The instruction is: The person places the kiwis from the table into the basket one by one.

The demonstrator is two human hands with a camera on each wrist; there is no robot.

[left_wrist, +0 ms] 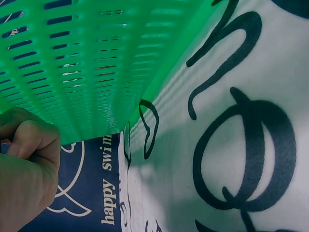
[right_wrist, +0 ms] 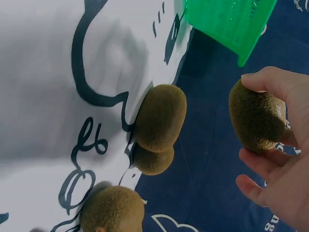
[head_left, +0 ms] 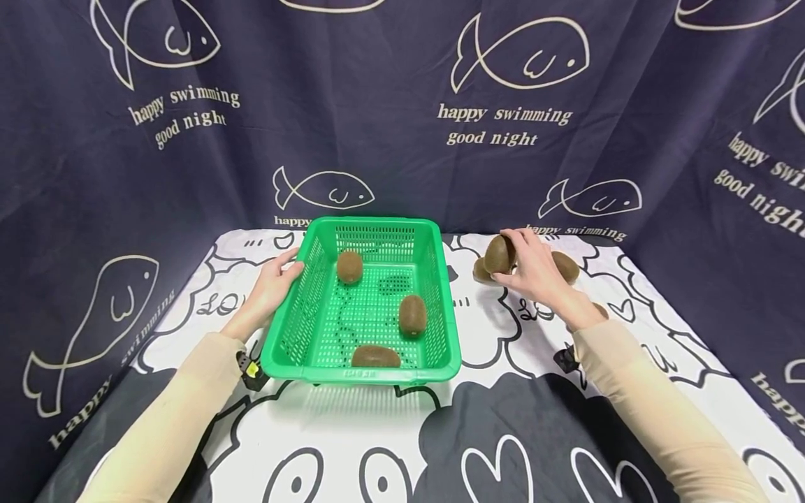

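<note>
A green basket (head_left: 361, 374) with slotted walls stands on the cloth-covered worktop (head_left: 339, 427), and three kiwis lie in it, well apart from one another: a back kiwi (head_left: 349, 267) near the far left corner, a side kiwi (head_left: 412, 314) by the right wall, and a front kiwi (head_left: 376, 356) against the near wall, partly hidden by the rim. The left hand (head_left: 272, 285) touches the basket's left side; I cannot tell whether its grip curls round the rim.

The right hand (head_left: 533, 269) is to the right of the basket, its grip pinching the held kiwi (right_wrist: 258, 116) — thumb on one side, fingertips on the other, the fruit out at the front of the hand. In the right wrist view it is clear of the loose kiwis (right_wrist: 159, 118) on the worktop: two touching or overlapping, another just beside them. Behind everything hangs a dark blue curtain (head_left: 402, 119) printed with fish.
</note>
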